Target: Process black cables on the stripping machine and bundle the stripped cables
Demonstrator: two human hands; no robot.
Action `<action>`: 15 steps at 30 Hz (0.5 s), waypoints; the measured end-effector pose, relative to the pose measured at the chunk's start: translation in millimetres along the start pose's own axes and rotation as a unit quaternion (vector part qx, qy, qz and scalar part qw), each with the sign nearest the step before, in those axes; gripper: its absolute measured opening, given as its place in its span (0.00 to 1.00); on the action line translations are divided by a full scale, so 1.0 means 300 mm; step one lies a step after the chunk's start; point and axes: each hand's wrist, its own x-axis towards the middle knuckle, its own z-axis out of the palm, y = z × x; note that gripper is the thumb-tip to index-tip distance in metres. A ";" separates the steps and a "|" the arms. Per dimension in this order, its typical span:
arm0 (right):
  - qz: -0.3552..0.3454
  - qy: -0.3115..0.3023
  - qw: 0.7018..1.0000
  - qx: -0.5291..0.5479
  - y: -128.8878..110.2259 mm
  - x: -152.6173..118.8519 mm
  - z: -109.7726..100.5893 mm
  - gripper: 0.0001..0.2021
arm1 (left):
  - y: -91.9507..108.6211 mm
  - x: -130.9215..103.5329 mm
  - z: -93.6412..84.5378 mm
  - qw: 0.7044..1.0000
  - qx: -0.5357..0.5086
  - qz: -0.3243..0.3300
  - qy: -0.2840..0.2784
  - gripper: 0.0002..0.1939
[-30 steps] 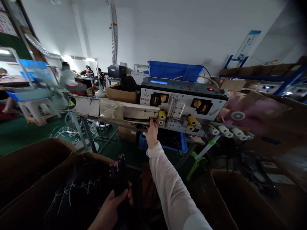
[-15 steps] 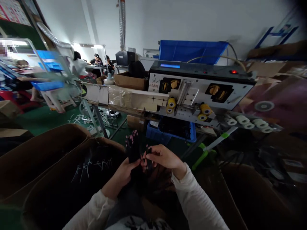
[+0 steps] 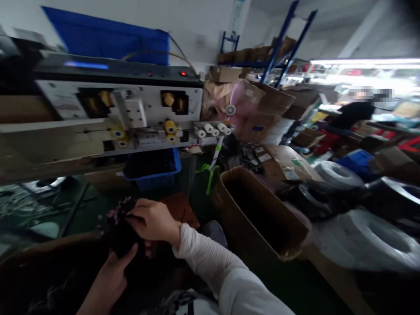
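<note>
My left hand [image 3: 114, 271] is closed around a thick bundle of black cables [image 3: 123, 238] with pinkish ends, held upright at the lower left. My right hand [image 3: 155, 221] is closed at the upper right side of the bundle, thumb and fingers pinched on cables near the pink tips. Its fingertips are partly lost against the dark bundle. Under my hands lies a dark cardboard box [image 3: 52, 249], where a few pale ties show faintly at the lower left.
Ahead stands a wire-processing machine [image 3: 193, 100] with yellow rollers. Below it is a blue crate [image 3: 154, 181]. An open cardboard box [image 3: 229, 205] stands to my right, with wrapped coils [image 3: 367, 238] beyond. A person in dark clothes [image 3: 356, 116] is far right.
My view has swung to the right, so the machine now appears further left. My right hand, which held a small bunch of cables apart, has come up against the bundle in my left hand.
</note>
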 end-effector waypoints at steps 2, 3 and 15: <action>0.028 0.007 0.999 -0.013 0.028 -0.039 -0.004 0.10 | -0.022 -0.006 0.047 0.999 0.033 0.002 -0.032 0.16; 0.036 0.009 0.999 -0.006 0.043 -0.059 -0.010 0.10 | -0.035 -0.009 0.070 0.998 0.046 0.008 -0.047 0.15; 0.335 0.520 0.785 0.029 0.931 -0.285 -0.604 0.16 | -0.118 0.079 0.104 0.991 0.071 -0.077 -0.078 0.16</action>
